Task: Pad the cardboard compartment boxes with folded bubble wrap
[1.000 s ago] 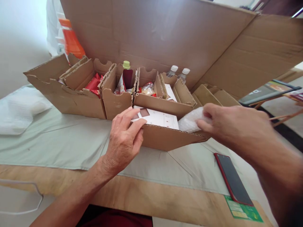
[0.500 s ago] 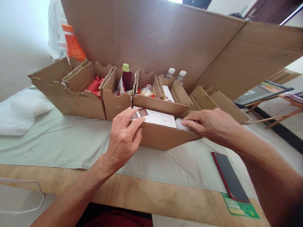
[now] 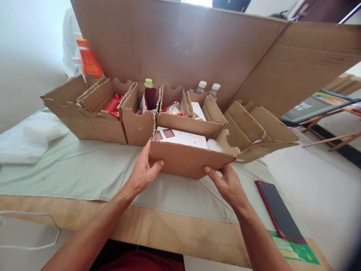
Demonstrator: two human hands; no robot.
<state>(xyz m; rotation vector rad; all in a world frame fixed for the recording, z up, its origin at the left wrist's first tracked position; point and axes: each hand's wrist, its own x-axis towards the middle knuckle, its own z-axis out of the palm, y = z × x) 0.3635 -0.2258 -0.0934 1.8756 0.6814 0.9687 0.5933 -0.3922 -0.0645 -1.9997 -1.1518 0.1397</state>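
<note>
Bubble wrap (image 3: 214,145) is now left unheld inside the front cardboard bin (image 3: 183,160), just beside the right end of the white box (image 3: 183,139). In the picture from 0.5 s earlier, it is touched by the right hand, and the white box by the left. Now both hands are shifted to the outside of the bin.

By the left hand (image 3: 143,169), the bin's left end is held, with the thumb pressed on the front wall and the fingers wrapped round the corner. By the right hand (image 3: 228,184), the lower right end is held, the thumb on the front wall and the fingers partly hidden; each grip is closed on cardboard. It is thus judged that the bin itself, rather than its contents, is being handled.

The bin is placed before a row of other bins (image 3: 96,128), above the cloth (image 3: 98,162) by which the worktop (image 3: 169,229) is covered. Whether its base is lifted cannot be told. A phone (image 3: 278,209) is laid to the right.
</note>
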